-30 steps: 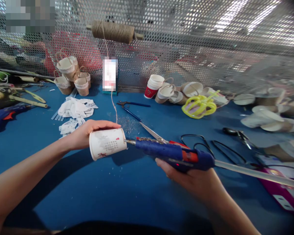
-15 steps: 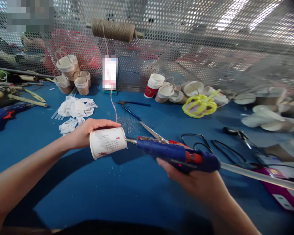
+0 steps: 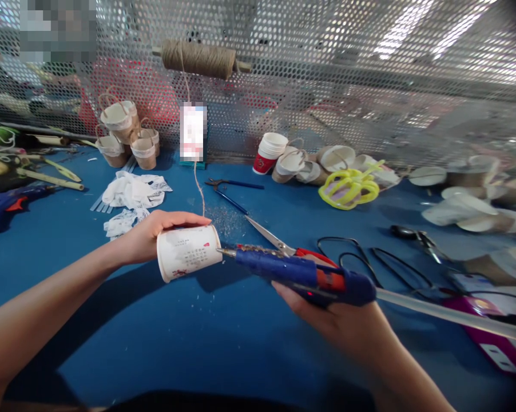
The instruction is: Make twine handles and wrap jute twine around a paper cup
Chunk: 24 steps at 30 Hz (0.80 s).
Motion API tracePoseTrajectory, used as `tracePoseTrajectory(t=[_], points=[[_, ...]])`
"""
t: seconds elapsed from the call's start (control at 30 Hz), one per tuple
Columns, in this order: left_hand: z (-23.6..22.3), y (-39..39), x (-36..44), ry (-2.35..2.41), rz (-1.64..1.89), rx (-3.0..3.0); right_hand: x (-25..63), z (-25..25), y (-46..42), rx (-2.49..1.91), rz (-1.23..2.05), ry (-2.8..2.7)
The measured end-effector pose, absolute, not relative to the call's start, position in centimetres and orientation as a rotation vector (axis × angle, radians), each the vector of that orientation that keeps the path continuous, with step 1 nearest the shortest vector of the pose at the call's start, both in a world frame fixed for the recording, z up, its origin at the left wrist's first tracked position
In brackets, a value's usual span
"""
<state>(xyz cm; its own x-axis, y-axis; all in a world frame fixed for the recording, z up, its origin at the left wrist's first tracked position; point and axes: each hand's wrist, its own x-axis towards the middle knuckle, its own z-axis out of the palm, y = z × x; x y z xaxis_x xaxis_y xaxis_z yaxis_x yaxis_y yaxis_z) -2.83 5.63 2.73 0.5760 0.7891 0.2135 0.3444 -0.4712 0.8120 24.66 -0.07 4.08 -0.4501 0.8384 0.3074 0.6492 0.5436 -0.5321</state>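
Shifted slightly left, the glue gun (image 3: 305,272) sits clasped in my right hand (image 3: 344,320), its nozzle at the end of the tipped paper cup (image 3: 189,253); my left hand (image 3: 149,236) grips that cup over the blue surface (image 3: 176,343). Perforated mesh (image 3: 309,68) (twine roll (image 3: 200,59) before it) stands behind.

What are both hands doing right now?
Left hand: closed around the paper cup.
Right hand: closed around the glue gun.
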Motion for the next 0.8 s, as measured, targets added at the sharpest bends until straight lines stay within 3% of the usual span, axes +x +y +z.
tracePoseTrajectory(t=[0.8], points=[[3.05,5.52,-2.99,0.896,0.753,2.111,24.16,4.41,-0.18,-1.169,0.429,-2.177]])
